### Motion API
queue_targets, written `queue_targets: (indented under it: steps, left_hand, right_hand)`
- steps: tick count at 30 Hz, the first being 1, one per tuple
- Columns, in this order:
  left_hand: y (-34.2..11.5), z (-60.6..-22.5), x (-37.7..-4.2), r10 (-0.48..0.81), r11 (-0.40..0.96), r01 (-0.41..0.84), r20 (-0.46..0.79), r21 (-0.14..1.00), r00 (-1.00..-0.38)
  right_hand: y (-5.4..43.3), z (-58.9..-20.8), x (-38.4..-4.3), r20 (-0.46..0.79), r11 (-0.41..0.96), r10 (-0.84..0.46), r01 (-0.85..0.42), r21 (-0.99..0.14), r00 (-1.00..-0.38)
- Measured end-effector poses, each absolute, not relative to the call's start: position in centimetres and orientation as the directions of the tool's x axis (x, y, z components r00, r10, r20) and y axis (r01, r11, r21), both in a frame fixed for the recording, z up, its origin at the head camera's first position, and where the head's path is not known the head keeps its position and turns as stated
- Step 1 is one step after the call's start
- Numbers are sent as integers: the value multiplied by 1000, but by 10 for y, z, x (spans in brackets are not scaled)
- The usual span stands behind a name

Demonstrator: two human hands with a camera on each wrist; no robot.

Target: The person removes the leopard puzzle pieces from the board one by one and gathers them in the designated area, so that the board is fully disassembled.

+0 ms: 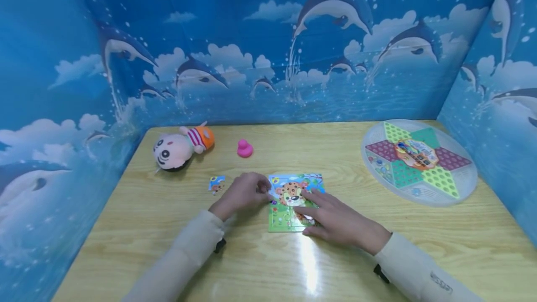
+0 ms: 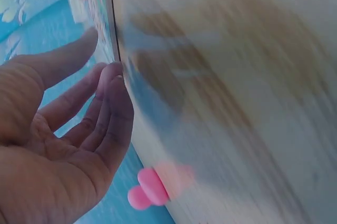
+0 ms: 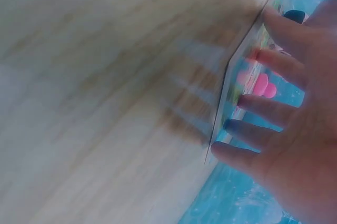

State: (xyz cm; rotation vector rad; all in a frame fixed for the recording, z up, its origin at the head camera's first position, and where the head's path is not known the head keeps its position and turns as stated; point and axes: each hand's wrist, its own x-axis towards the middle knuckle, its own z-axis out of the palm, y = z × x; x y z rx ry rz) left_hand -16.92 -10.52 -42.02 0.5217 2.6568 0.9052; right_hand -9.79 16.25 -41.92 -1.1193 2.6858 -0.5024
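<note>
A jigsaw puzzle (image 1: 278, 223) with a cartoon leopard lies flat on the wooden table. My left hand (image 1: 245, 192) is at its left edge; in the left wrist view the thumb and the loosely bent fingers (image 2: 120, 98) stand apart, with no piece visible between them. Spread over the puzzle's right side, my right hand (image 1: 340, 218) rests its fingertips on the picture and covers part of it. The fingers (image 3: 268, 111) are fairly straight in the right wrist view. A loose puzzle piece (image 1: 216, 184) with blue and brown print lies left of the left hand.
A plush doll (image 1: 174, 150) in orange and stripes lies at the back left. Beside it stands a pink rubber duck (image 1: 244, 149). A round Chinese checkers board (image 1: 450, 189) lies at the right. A dolphin-print curtain (image 1: 268, 92) borders the table's back edge.
</note>
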Motion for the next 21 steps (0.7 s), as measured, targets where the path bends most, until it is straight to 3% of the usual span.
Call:
queue_targets:
  steps: [8, 21]
  left_hand:
    - [-94, -423, -167, 456, 752, 236, -227, 616, -860]
    - [-88, -426, -167, 465, 765, 263, -222, 588, -857]
  right_hand:
    - [162, -421, -98, -45, 668, -709, -649, -365, -704]
    - [162, -424, -98, -30, 663, -716, -665, -343, -698]
